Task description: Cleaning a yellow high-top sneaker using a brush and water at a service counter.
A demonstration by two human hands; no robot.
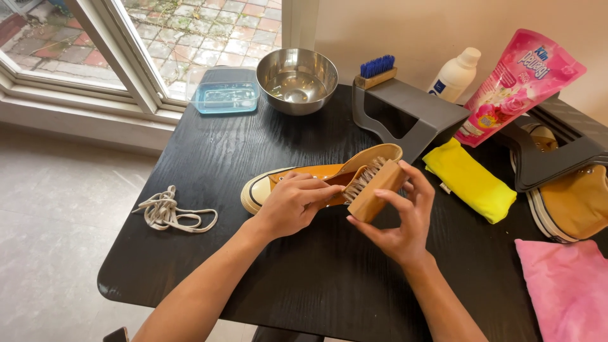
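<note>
Steel bowl (297, 79): round, polished, holding a shallow pool of clear liquid. Beside it, a rectangular blue plastic tub (225, 97), translucent, also with liquid; both stand at the far edge of the black wood-grain table (304, 278). The tan canvas sneaker (316, 177), white rubber toe, lies on its side at the table's centre, unlaced. Left hand (292, 202) closed over its upper, pinning it down. Right hand (399, 218) grips a wooden block brush (373, 189), pale bristles turned toward the shoe's opening. Loose cream laces (171, 213) are coiled well apart to the left. Folded yellow cloth (472, 180) lies near right.
</note>
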